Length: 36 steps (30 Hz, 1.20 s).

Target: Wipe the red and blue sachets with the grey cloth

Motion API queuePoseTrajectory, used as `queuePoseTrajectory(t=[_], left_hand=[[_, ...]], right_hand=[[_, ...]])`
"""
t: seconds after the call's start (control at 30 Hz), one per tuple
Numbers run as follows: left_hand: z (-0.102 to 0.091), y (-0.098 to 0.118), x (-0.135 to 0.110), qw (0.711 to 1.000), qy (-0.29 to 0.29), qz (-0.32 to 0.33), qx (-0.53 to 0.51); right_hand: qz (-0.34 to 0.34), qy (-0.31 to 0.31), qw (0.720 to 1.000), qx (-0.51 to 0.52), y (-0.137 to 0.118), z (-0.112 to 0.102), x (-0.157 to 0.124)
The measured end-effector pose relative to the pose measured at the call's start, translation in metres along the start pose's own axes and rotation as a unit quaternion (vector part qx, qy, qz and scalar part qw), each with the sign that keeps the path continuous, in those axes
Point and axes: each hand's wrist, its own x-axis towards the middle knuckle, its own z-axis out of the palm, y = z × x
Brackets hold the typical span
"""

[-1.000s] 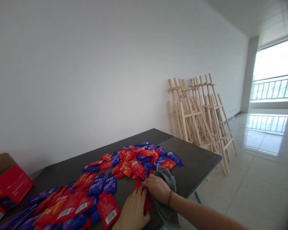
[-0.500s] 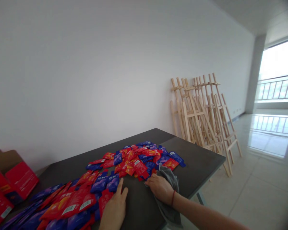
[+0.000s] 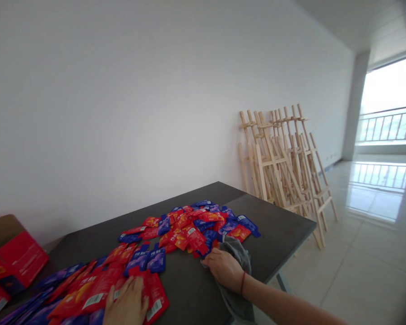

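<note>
My left hand is at the bottom, over the near heap of flat packets. Its curled fingers press on a red packet, whose edge shows above the fingertips; the grip is partly hidden. Another red packet with a barcode lies just right of it, and two blue packets lie beyond. A grey cloth is bunched under my right hand, which is closed on it at the near edge of the far pile of red and blue packets. The cloth hangs over the table's near side.
The dark table stands along a white wall. Open red cardboard boxes are at the left edge. Several wooden easels lean on the wall behind the table's right end, above a glossy tiled floor.
My left hand has moved left and back from the bare table onto the red packets, uncovering the barcoded one. My right hand stays on the cloth. The view has shifted slightly.
</note>
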Motion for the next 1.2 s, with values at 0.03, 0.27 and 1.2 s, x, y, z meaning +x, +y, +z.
queuePoseTrajectory(t=[0.03,0.27,1.2], left_hand=[[-0.003,0.000,0.001,1.000,-0.007,0.005,0.000],[-0.023,0.057,0.055,0.994,0.025,0.082,-0.061],[0.014,0.114,-0.006,0.918,0.006,0.180,-0.353]], right_hand=[[0.001,-0.001,1.000,0.002,0.000,0.000,0.000],[0.007,-0.011,1.000,0.001,-0.002,-0.003,0.001],[-0.040,-0.004,0.994,0.102,-0.009,-0.027,0.002]])
